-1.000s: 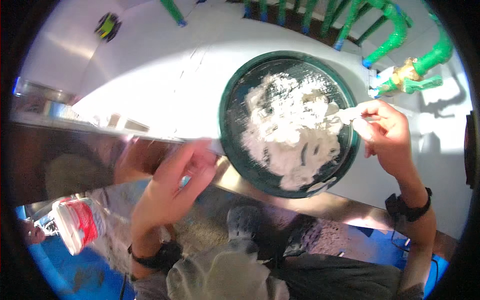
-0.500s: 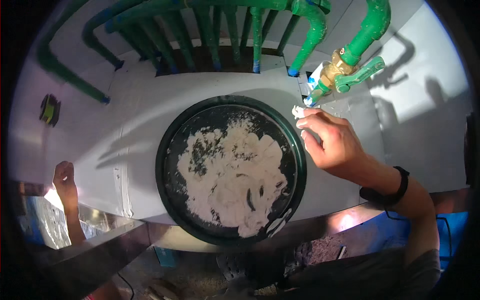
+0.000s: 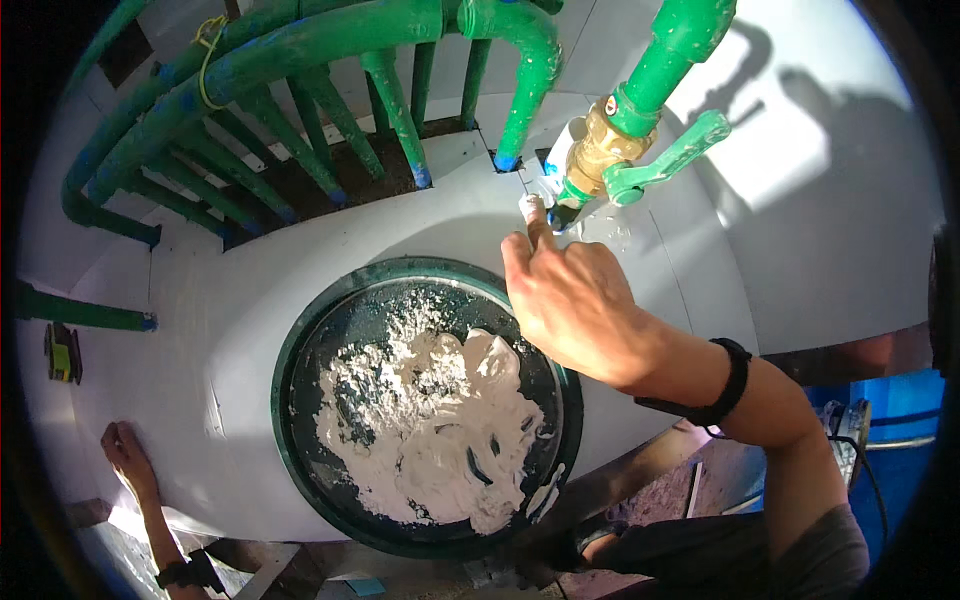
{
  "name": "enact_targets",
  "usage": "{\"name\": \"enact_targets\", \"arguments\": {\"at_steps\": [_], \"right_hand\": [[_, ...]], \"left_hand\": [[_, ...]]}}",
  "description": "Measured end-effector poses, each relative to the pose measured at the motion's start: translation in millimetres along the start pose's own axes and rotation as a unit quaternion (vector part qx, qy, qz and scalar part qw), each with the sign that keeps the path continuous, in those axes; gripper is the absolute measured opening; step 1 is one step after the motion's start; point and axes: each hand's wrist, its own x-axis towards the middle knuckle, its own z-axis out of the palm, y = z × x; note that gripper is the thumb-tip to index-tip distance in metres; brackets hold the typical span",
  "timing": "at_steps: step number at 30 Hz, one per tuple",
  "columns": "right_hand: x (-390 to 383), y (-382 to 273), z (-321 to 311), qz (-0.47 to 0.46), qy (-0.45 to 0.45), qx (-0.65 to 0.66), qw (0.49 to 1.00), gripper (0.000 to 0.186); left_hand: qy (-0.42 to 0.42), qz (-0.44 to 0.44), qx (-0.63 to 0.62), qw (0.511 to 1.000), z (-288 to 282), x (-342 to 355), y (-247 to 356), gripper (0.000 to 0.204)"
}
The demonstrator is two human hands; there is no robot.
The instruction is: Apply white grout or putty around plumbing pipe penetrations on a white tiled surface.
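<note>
My right hand (image 3: 575, 305) reaches over the back right of the round dark tray (image 3: 285, 420), index finger extended with white paste (image 3: 531, 205) on its tip, at the foot of a green pipe with a brass valve fitting (image 3: 605, 145) and green lever (image 3: 680, 155). My other right fingers are loosely bent; whether the fingertip touches the pipe is unclear. The tray holds a spread of off-white paste (image 3: 430, 450) with powdery patches. My left hand (image 3: 130, 460) is low on the left on the pale panel (image 3: 200, 370), its fingers bent and apart, holding nothing visible.
Several green pipes (image 3: 395, 100) rise from dark openings behind the tray, a yellow tie (image 3: 208, 60) on one. A black and lime tool (image 3: 62, 352) lies at the far left. A metal edge (image 3: 630, 465) runs along the front, with blue material (image 3: 905, 400) beyond at right.
The view has shifted toward the pipes. My right hand has moved from the tray's right side up to the valve pipe's foot. My left hand has moved to the far left.
</note>
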Motion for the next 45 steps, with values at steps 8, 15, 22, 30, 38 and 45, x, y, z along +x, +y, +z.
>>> {"name": "enact_targets", "arguments": {"at_steps": [8,15,22,30,38,45], "right_hand": [[14.7,-1.3,11.6,0.058,-0.053,-0.036,0.996,0.032],[13.0,0.9,-3.2,-0.065,-0.056,-0.016,0.996,0.018],[6.3,5.4,-18.4,-0.030,-0.031,0.031,0.999,0.016],[21.2,5.0,15.6,0.028,-0.008,-0.010,1.000,0.022],[6.6,-0.1,-16.6,0.004,-0.109,0.083,0.990,0.020],[35.0,19.6,-2.5,0.033,0.005,0.089,0.995,0.017]], "left_hand": [[0.004,0.003,0.023,1.000,4.1,-4.5,26.4,0.042],[-0.020,-0.010,0.028,0.999,0.5,-7.0,35.2,0.042],[-0.027,-0.027,0.024,0.999,-4.8,-9.2,50.8,0.042],[-0.031,-0.019,0.037,0.999,-2.8,-9.4,39.5,0.043],[-0.012,-0.004,0.037,0.999,-2.1,-11.3,25.7,0.043],[-0.030,0.000,0.032,0.999,-3.0,-8.7,36.5,0.041]]}}
